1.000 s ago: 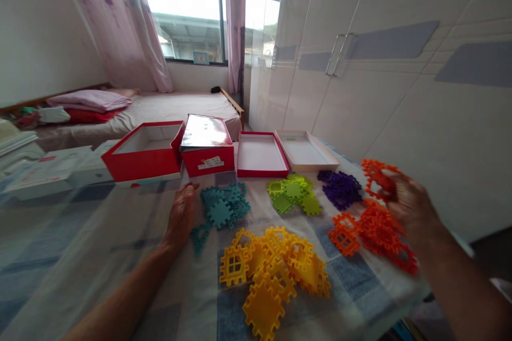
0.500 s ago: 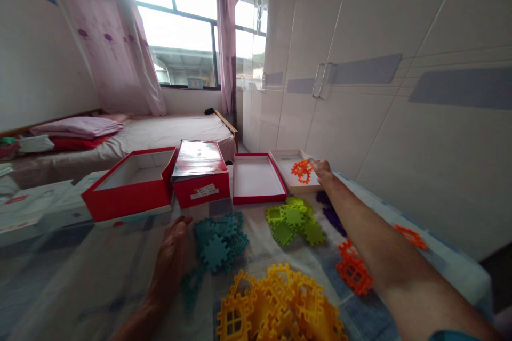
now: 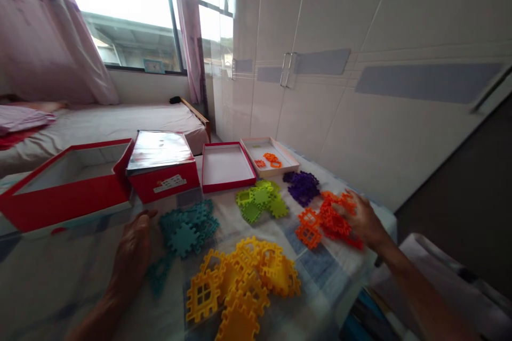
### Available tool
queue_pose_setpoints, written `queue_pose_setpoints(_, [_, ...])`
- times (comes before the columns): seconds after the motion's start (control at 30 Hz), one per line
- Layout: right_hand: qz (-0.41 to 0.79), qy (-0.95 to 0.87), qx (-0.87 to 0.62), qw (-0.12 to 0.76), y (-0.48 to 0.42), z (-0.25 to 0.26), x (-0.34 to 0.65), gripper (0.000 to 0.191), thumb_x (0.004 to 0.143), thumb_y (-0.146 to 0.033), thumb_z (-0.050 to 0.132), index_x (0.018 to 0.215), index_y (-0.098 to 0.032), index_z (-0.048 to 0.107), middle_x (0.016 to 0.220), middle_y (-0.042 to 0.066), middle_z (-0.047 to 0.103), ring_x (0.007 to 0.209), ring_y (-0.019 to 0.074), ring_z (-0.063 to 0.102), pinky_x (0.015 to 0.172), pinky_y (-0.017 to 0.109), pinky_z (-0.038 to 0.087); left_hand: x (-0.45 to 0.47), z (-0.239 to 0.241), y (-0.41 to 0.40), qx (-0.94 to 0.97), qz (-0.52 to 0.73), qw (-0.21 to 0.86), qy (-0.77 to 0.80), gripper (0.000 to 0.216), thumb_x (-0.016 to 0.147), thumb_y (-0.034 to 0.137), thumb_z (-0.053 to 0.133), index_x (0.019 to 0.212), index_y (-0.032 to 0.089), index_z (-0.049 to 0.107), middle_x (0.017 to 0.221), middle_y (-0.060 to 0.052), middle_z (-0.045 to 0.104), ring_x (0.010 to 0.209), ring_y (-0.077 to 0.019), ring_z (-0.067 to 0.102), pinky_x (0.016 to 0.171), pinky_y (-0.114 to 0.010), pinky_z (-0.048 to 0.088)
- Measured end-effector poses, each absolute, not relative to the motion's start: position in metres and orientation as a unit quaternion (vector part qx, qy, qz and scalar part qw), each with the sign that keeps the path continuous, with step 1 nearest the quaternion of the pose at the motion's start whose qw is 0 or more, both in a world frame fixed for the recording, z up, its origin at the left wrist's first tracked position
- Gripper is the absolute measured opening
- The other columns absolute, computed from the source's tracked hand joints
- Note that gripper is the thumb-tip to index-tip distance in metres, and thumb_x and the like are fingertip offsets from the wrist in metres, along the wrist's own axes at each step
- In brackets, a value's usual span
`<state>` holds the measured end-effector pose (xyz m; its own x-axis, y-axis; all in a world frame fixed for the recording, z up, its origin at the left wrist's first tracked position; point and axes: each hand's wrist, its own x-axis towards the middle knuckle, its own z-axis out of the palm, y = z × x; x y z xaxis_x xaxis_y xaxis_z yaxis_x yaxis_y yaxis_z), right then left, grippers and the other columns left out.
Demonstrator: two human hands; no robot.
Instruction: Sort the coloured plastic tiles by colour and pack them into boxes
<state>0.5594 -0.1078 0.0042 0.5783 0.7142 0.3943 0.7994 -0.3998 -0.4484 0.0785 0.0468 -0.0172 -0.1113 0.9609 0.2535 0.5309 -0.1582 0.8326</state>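
At the right of the table, my right hand [image 3: 363, 218] has its fingers closed around orange interlocking plastic blocks at the pile [image 3: 334, 218]; its fingertips are partly blurred among them. My left hand [image 3: 134, 245] rests on the checked cloth beside the teal block pile [image 3: 184, 234], holding nothing, fingers loosely stretched out. A few orange blocks [image 3: 273, 160] lie inside the shallow pale tray [image 3: 280, 171]. Yellow blocks [image 3: 244, 277] are heaped in front, lime green blocks [image 3: 262, 197] in the middle, and purple blocks [image 3: 303, 187] between the tray and the orange pile.
A red-rimmed lid [image 3: 230, 190] sits left of the tray. Farther left stand a red box with a shiny top [image 3: 162, 181] and an open red box [image 3: 68, 192]. White cupboards [image 3: 320, 21] line the right, beyond the table edge; a bed [image 3: 132, 122] stands behind.
My right hand has left the pale tray, where orange blocks now lie, and moved back to the orange pile. The view has swung right. My left hand stays beside the teal blocks.
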Motion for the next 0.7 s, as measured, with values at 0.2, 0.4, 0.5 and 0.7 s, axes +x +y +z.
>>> queue_pose_setpoints(0.2, [-0.068, -0.474, -0.86, 0.179, -0.117, -0.02, 0.525, 0.079, 0.075, -0.066, 0.043, 0.137, -0.018, 0.035, 0.141, 0.014, 0.037, 0.129, 0.0321, 0.034, 0.098, 0.051, 0.036, 0.076, -0.018, 0.047, 0.623, 0.431, 0.248, 0.604, 0.063, 0.086, 0.056, 0.018, 0.119, 0.015, 0.052, 0.131, -0.014, 0.048, 0.12, -0.0321, 0.046, 0.102, -0.051, 0.034])
queue_pose_setpoints(0.4, [-0.16, -0.509, -0.822, 0.199, -0.113, -0.026, 0.509, 0.058, 0.079, -0.048, 0.047, 0.124, -0.011, 0.049, 0.127, 0.016, 0.05, 0.118, 0.0287, 0.045, 0.097, 0.043, 0.039, 0.075, -0.019, 0.047, 0.628, 0.429, 0.247, 0.6, 0.065, 0.085, 0.056, 0.017, 0.12, 0.014, 0.051, 0.131, -0.014, 0.047, 0.121, -0.0309, 0.045, 0.103, -0.05, 0.034])
queue_pose_setpoints(0.5, [-0.177, -0.518, -0.807, 0.223, -0.111, -0.027, 0.508, 0.053, 0.077, -0.038, 0.05, 0.123, -0.012, 0.048, 0.123, 0.015, 0.051, 0.117, 0.0273, 0.046, 0.098, 0.04, 0.039, 0.074, -0.02, 0.049, 0.635, 0.426, 0.242, 0.598, 0.063, 0.085, 0.054, 0.017, 0.117, 0.014, 0.052, 0.13, -0.013, 0.048, 0.122, -0.0297, 0.044, 0.104, -0.048, 0.033])
queue_pose_setpoints(0.7, [-0.15, -0.519, -0.799, 0.263, -0.111, -0.027, 0.515, 0.057, 0.072, -0.033, 0.052, 0.125, -0.013, 0.045, 0.126, 0.014, 0.047, 0.12, 0.0267, 0.043, 0.099, 0.039, 0.039, 0.077, -0.018, 0.048, 0.613, 0.438, 0.261, 0.603, 0.063, 0.084, 0.056, 0.018, 0.118, 0.014, 0.051, 0.131, -0.013, 0.047, 0.121, -0.0287, 0.045, 0.104, -0.046, 0.033])
